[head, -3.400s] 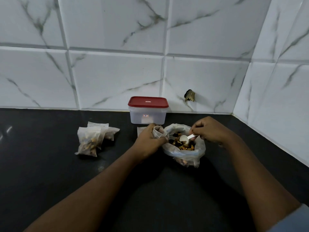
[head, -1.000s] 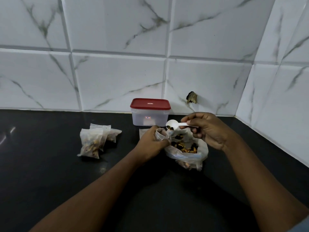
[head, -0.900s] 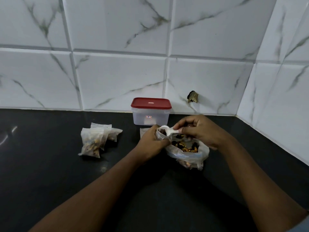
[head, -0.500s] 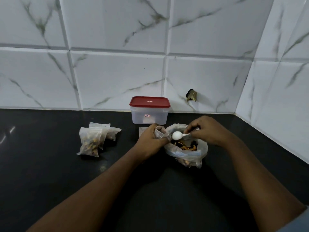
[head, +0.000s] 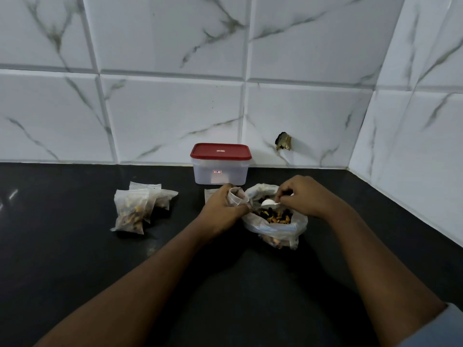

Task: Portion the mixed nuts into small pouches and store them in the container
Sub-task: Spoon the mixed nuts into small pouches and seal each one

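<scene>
A big clear bag of mixed nuts (head: 274,225) stands open on the black counter (head: 75,259). My right hand (head: 304,196) pinches the handle of a small white spoon (head: 268,203), whose bowl hovers over the nuts. My left hand (head: 221,209) grips a small clear pouch (head: 236,196) with its mouth open, right beside the bag's left rim. A clear container with a red lid (head: 220,163) stands shut against the wall behind. Filled pouches (head: 136,209) lie in a pile to the left.
A flat pouch (head: 209,194) peeks out behind my left hand. White marble tile walls close the back and right sides, meeting in a corner at the right. A dark broken spot (head: 283,141) marks the back wall.
My right hand lifted the loaded spoon to the small pouch, tipped it in, then brought the spoon back down over the nut bag. My left hand stayed holding the pouch.
</scene>
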Tool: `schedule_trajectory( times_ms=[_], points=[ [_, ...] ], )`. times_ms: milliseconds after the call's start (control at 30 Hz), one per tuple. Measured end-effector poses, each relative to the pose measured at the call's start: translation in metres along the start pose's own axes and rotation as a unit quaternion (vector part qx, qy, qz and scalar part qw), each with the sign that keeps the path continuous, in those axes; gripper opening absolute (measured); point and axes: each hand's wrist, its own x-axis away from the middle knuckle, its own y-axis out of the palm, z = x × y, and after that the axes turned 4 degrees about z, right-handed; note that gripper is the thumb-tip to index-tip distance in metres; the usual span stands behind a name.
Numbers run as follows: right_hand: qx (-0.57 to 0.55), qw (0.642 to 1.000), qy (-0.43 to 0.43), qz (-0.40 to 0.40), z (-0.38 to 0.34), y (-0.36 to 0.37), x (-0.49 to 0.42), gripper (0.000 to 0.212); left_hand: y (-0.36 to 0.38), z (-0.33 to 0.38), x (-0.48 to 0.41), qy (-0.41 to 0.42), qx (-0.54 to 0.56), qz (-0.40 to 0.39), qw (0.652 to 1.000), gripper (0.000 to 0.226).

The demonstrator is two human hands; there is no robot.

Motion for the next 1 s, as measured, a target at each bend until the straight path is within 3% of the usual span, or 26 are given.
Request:
schedule_trajectory(
  times_ms=[167, 367, 500, 633, 833, 1000],
  points=[
    [0.009, 0.998, 0.023, 0.06, 0.008, -0.012, 0.001, 0.019, -0.001, 0.0, 0.001, 0.001, 0.003, 0.003, 1.0, 0.03],
    [-0.008, 1.0, 0.011, 0.014, 0.006, -0.001, -0.002, 0.014, 0.0, 0.0, 0.0, -0.004, 0.005, -0.001, 1.0, 0.03],
    [-0.043, 0.998, -0.008, 0.039, 0.002, 0.001, -0.003, 0.015, -0.001, 0.0, -0.001, -0.005, -0.002, -0.002, 1.0, 0.032],
    [-0.018, 1.0, -0.011, -0.008, 0.002, 0.009, -0.003, 0.02, 0.0, -0.001, -0.001, -0.001, -0.011, 0.0, 1.0, 0.034],
    [0.021, 0.998, -0.01, 0.054, 0.012, 0.008, -0.006, 0.023, -0.001, -0.001, -0.001, -0.002, -0.01, -0.002, 1.0, 0.034],
    [0.013, 0.998, -0.015, 0.055, 0.01, 0.006, -0.004, 0.022, 0.0, -0.002, -0.002, 0.005, -0.019, 0.0, 1.0, 0.033]
  ],
)
